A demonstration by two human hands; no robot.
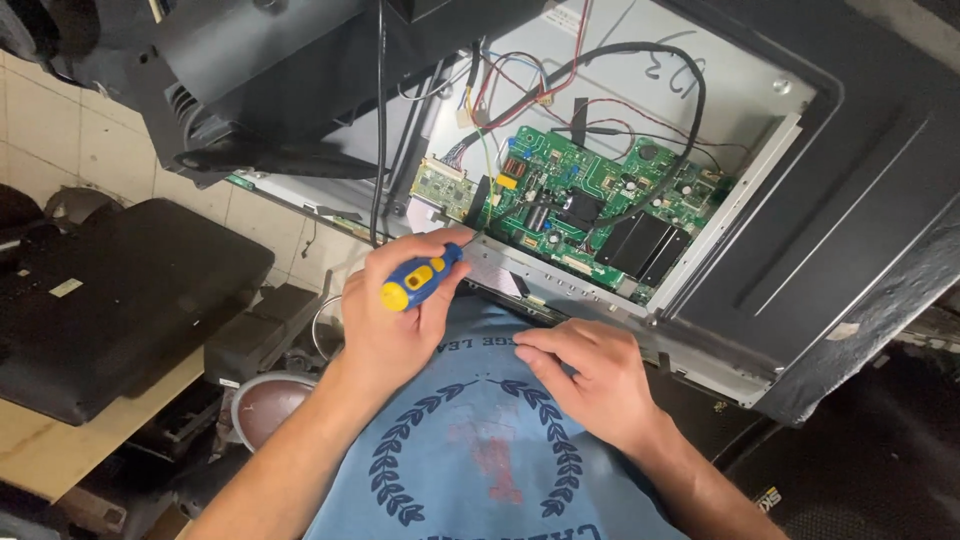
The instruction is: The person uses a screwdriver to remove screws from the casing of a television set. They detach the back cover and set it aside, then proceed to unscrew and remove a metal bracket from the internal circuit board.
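Setting: cluttered repair bench seen from above, with pale floor tiles (pixel 70 140) at the upper left and dark casings lying around.
Main item: an opened flat television (pixel 600 200) lies back-up and tilted across the view, its near edge touching the person's lap.
Back cover: the black back cover (pixel 840 220) is still over the right part of the set; another dark plastic shell (pixel 270 90) lies over the upper left.
Circuit board: a green main board (pixel 590 210) sits in the exposed metal chassis, with a smaller green board (pixel 442 186) just beside it on the left.
Wiring: a thick black cable (pixel 660 60) loops over the main board; thin red and white wires (pixel 520 80) run to it from above.
Left hand: the left hand (pixel 395 320) is closed in a fist around a screwdriver (pixel 420 280) with a blue and yellow handle; its shaft points towards the chassis edge near the small board, though the tip is too small to make out.
Right hand: the right hand (pixel 590 375) lies flat, fingers loosely bent, gripping nothing, fingertips resting on the metal frame edge (pixel 560 285) at the near side of the set.
Clothing: a blue T-shirt (pixel 480 450) with a dark laurel print fills the bottom centre.
Left side: a black flat device (pixel 110 300) rests on a wooden shelf (pixel 60 450).
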